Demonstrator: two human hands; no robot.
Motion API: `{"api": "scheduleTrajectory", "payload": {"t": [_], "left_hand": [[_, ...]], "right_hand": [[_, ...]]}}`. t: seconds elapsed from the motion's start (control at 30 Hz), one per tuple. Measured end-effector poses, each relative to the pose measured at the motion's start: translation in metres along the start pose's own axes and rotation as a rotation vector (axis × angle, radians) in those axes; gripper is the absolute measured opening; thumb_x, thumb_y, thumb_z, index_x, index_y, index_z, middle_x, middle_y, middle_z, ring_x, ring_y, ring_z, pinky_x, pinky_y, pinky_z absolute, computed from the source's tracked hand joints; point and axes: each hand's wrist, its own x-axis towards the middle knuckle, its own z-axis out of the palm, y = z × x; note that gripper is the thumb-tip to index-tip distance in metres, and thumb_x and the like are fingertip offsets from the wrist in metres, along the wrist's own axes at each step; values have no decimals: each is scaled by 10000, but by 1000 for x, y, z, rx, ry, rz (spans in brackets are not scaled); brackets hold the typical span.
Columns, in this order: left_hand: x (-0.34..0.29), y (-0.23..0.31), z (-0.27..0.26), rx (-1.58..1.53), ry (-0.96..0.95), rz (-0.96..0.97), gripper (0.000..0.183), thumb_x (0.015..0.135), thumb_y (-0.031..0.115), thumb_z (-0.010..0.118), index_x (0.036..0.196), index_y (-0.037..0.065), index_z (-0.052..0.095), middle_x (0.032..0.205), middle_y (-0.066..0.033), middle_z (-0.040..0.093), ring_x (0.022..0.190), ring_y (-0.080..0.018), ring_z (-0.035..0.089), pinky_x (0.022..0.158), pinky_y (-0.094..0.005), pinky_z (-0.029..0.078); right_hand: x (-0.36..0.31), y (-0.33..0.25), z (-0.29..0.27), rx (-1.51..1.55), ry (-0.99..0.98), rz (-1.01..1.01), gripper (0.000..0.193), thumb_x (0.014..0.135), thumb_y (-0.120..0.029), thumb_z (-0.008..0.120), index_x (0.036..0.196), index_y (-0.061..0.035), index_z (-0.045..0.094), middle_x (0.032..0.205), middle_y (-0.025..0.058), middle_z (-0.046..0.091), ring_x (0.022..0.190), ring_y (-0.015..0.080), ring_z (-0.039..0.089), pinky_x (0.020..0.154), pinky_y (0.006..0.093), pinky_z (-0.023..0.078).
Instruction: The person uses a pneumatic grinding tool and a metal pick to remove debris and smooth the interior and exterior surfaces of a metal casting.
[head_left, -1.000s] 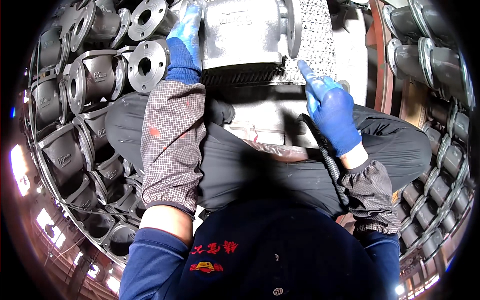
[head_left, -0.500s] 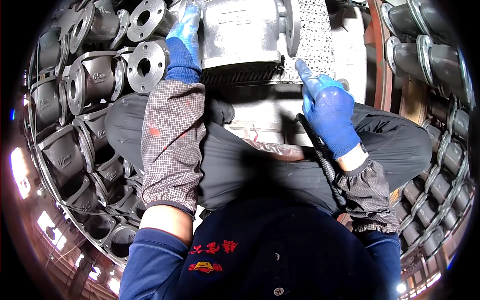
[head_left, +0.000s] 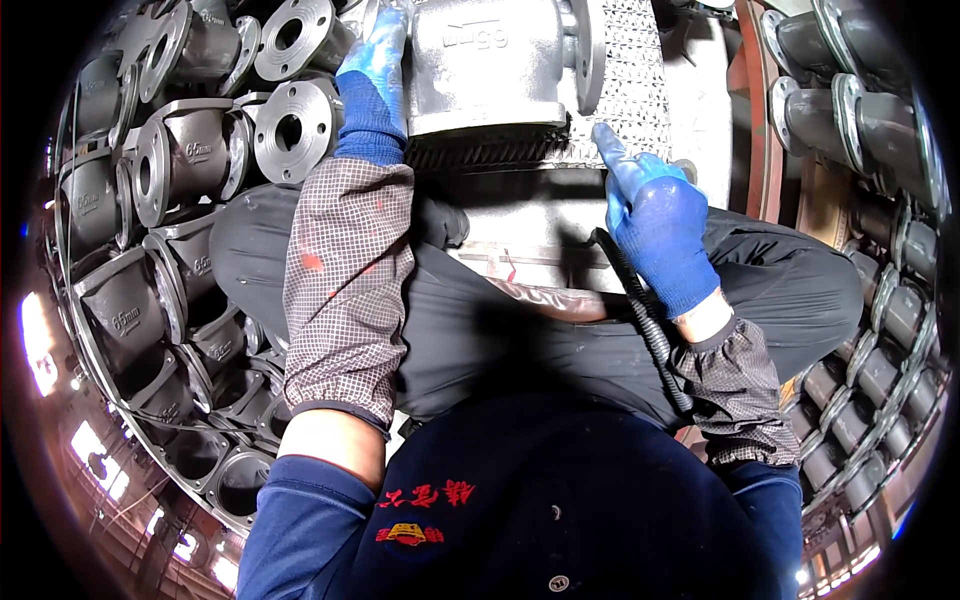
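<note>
A silver-grey flanged valve body point(head_left: 487, 75) lies on its side at the top of the view, over a textured metal plate point(head_left: 635, 85). My left hand point(head_left: 378, 62), in a blue coated glove, grips its left end, with the fingertips partly cut off by the upper edge. Right of the casting and apart from it is my right hand point(head_left: 652, 215), also gloved in blue. Its index finger stretches toward the plate while the other fingers bend; I see nothing held in it. A black corrugated hose point(head_left: 645, 315) passes just under that hand, its upper end close to the thumb.
Grey flanged castings point(head_left: 190, 150) are stacked high close on my left. More castings point(head_left: 865, 120) line the right side, behind a reddish-brown upright bar point(head_left: 762, 110). My bent legs point(head_left: 780, 275) frame the work from both sides.
The valve body has shifted slightly right and toward me, with my left hand moving along with it. My right hand has barely moved.
</note>
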Motion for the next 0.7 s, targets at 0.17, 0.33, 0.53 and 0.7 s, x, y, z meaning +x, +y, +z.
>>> {"api": "scheduleTrajectory", "payload": {"t": [0.17, 0.33, 0.53, 0.7], "left_hand": [[-9, 20, 9, 23, 75, -199, 419, 928, 326, 549, 1181, -7, 572, 1118, -127, 580, 1021, -188, 556, 872, -301, 451], [13, -27, -8, 134, 43, -44, 474, 906, 384, 580, 1093, -52, 590, 920, -121, 627, 818, -169, 605, 726, -286, 506], [-7, 1, 4, 118, 15, 102, 448, 898, 367, 592, 1120, -22, 600, 946, -113, 634, 855, -175, 593, 780, -275, 478], [-6, 2, 2, -46, -8, -12, 467, 884, 365, 614, 1134, -29, 596, 985, -98, 626, 872, -167, 583, 807, -272, 460]], "right_hand": [[0, 6, -3, 262, 125, 3, 438, 823, -119, 609, 1259, -152, 579, 834, 92, 654, 711, 207, 639, 622, 345, 509], [24, 7, -9, 888, 329, 300, 479, 847, -276, 665, 1193, 40, 564, 1029, 236, 657, 939, 236, 671, 800, 301, 520], [64, -12, 33, 641, 290, 472, 744, 788, -450, 671, 1271, 77, 464, 1134, 296, 593, 1058, 380, 603, 913, 390, 474], [47, -13, 50, 1008, 271, 472, 637, 825, -304, 685, 1293, 62, 456, 1119, 211, 636, 996, 252, 642, 852, 319, 499]]}}
